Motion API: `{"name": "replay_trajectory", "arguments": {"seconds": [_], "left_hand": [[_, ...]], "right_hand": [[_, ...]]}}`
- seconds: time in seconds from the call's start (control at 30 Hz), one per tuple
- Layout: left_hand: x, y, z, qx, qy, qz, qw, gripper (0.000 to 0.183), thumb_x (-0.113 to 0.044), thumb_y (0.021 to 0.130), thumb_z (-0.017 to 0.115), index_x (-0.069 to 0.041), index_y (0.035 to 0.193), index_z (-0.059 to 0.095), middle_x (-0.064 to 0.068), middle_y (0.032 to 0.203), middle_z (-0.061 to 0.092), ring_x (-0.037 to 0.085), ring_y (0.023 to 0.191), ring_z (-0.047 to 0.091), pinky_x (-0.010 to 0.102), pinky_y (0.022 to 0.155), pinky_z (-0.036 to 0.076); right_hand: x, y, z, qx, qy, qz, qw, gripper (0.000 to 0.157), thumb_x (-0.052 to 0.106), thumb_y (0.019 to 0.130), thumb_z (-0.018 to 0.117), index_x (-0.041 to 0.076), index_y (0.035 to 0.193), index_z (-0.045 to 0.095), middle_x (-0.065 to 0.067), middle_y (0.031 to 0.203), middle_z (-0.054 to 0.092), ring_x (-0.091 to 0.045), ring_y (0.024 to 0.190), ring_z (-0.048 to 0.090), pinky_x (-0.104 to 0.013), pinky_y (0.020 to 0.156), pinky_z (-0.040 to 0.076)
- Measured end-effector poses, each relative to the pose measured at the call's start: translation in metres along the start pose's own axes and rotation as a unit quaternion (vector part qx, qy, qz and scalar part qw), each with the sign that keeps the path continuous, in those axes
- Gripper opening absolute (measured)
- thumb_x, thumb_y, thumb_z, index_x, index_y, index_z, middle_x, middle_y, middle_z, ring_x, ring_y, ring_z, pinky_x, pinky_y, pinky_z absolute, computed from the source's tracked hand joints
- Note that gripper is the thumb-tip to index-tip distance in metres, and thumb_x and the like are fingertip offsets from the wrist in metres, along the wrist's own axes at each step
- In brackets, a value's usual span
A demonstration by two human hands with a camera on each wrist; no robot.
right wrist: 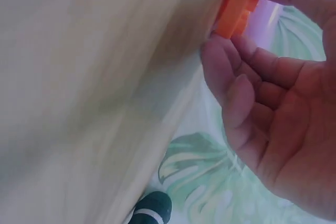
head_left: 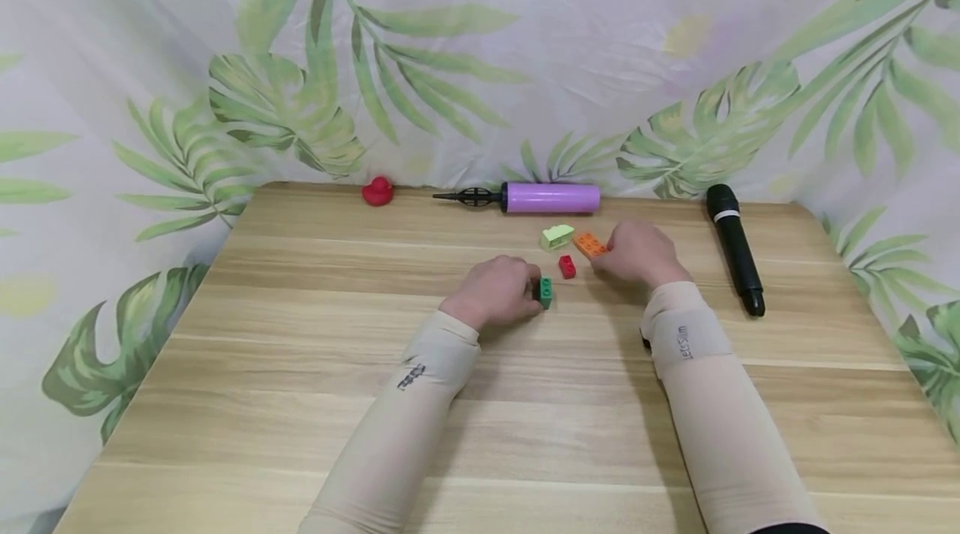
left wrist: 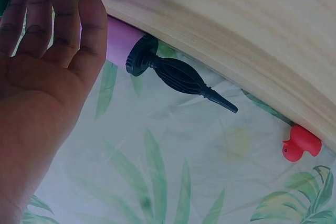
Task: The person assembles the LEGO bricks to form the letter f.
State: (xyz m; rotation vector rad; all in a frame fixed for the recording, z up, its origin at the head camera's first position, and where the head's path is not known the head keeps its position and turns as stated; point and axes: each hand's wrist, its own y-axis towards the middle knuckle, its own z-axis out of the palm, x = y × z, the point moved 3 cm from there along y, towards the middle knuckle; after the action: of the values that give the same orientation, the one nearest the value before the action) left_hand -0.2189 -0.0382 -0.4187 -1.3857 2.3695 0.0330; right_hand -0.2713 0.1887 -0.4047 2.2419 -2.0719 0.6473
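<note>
My left hand [head_left: 498, 292] holds a small green toy brick [head_left: 546, 292] at the fingertips, thumb at its near end and index finger at its far end. In the left wrist view only a dark green corner of that brick shows past the fingers [left wrist: 65, 19]. Farther right, my right hand [head_left: 641, 255] pinches an orange toy brick [head_left: 589, 245] between thumb and fingers; its studs show in the right wrist view. Between the hands lies a small red brick [head_left: 567, 267]. Just left of the orange brick sits a pale yellow-green brick [head_left: 557, 237].
A purple hand pump [head_left: 551, 198] with a black nozzle lies along the table's back edge. Left of it sits a red rubber duck [head_left: 377, 191]. At the right, a black microphone [head_left: 735, 249] lies on the wooden table [head_left: 300, 401]. A leaf-patterned cloth [head_left: 450, 59] hangs behind.
</note>
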Motion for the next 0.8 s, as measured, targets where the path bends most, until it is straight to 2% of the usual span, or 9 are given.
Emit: {"name": "replay_trajectory", "arguments": {"seconds": [0.17, 0.23, 0.37, 0.5, 0.63, 0.73, 0.8], "left_hand": [[-0.001, 0.0, 0.002, -0.001, -0.001, 0.003, 1.0, 0.021, -0.033, 0.095, 0.079, -0.017, 0.108, 0.073, -0.003, 0.097, 0.069, 0.017, 0.09, 0.063, 0.038, 0.083, 0.056], [-0.003, 0.0, 0.002, 0.0, -0.001, 0.007, 1.0, 0.021, -0.033, 0.095, 0.078, -0.017, 0.108, 0.073, -0.003, 0.097, 0.069, 0.017, 0.091, 0.063, 0.038, 0.084, 0.056], [-0.005, 0.001, 0.0, 0.0, -0.003, 0.011, 0.9999, 0.021, -0.032, 0.095, 0.078, -0.017, 0.107, 0.072, -0.002, 0.097, 0.069, 0.017, 0.091, 0.062, 0.038, 0.083, 0.055], [-0.004, 0.001, -0.001, -0.004, 0.005, 0.006, 1.0, 0.022, -0.033, 0.095, 0.079, -0.017, 0.108, 0.073, -0.002, 0.098, 0.069, 0.017, 0.092, 0.062, 0.038, 0.084, 0.056], [-0.002, 0.0, -0.001, 0.0, 0.006, 0.008, 1.0, 0.024, -0.034, 0.094, 0.08, -0.017, 0.109, 0.073, -0.002, 0.097, 0.069, 0.017, 0.091, 0.063, 0.037, 0.083, 0.056], [0.001, -0.002, -0.004, 0.004, -0.015, 0.003, 0.9999, 0.031, -0.036, 0.093, 0.082, -0.016, 0.115, 0.072, -0.004, 0.095, 0.069, 0.016, 0.089, 0.063, 0.036, 0.081, 0.055], [0.005, -0.004, -0.01, 0.004, -0.039, -0.002, 0.9992, 0.041, -0.038, 0.091, 0.085, -0.015, 0.122, 0.072, -0.003, 0.093, 0.07, 0.017, 0.088, 0.064, 0.037, 0.081, 0.054]], "right_hand": [[-0.007, -0.015, -0.003, -0.002, 0.023, 0.008, 1.0, 0.032, 0.041, 0.089, 0.076, 0.011, 0.079, 0.072, -0.003, 0.076, 0.064, -0.024, 0.075, 0.056, -0.036, 0.065, 0.044], [-0.009, -0.022, -0.006, -0.012, 0.04, 0.002, 0.999, 0.032, 0.04, 0.089, 0.075, 0.009, 0.09, 0.077, -0.007, 0.089, 0.072, -0.027, 0.082, 0.06, -0.037, 0.069, 0.046], [-0.009, -0.032, -0.016, -0.02, 0.075, -0.026, 0.997, 0.035, 0.037, 0.09, 0.074, 0.006, 0.107, 0.079, -0.011, 0.105, 0.075, -0.028, 0.094, 0.064, -0.038, 0.079, 0.05], [0.006, -0.041, -0.019, 0.005, 0.106, -0.097, 0.99, 0.033, 0.025, 0.09, 0.078, 0.005, 0.115, 0.078, -0.009, 0.104, 0.077, -0.023, 0.095, 0.067, -0.038, 0.085, 0.053], [0.027, -0.051, -0.015, 0.032, 0.117, -0.196, 0.973, 0.033, 0.014, 0.084, 0.081, 0.002, 0.114, 0.078, -0.005, 0.096, 0.077, -0.017, 0.088, 0.07, -0.036, 0.084, 0.058], [0.04, -0.055, -0.013, 0.024, 0.104, -0.241, 0.965, 0.033, 0.011, 0.08, 0.081, 0.003, 0.112, 0.078, -0.004, 0.097, 0.076, -0.016, 0.086, 0.069, -0.036, 0.082, 0.058], [0.045, -0.056, -0.012, 0.013, 0.091, -0.255, 0.963, 0.031, 0.01, 0.079, 0.08, 0.004, 0.11, 0.079, -0.004, 0.099, 0.076, -0.018, 0.087, 0.068, -0.036, 0.082, 0.057]]}}
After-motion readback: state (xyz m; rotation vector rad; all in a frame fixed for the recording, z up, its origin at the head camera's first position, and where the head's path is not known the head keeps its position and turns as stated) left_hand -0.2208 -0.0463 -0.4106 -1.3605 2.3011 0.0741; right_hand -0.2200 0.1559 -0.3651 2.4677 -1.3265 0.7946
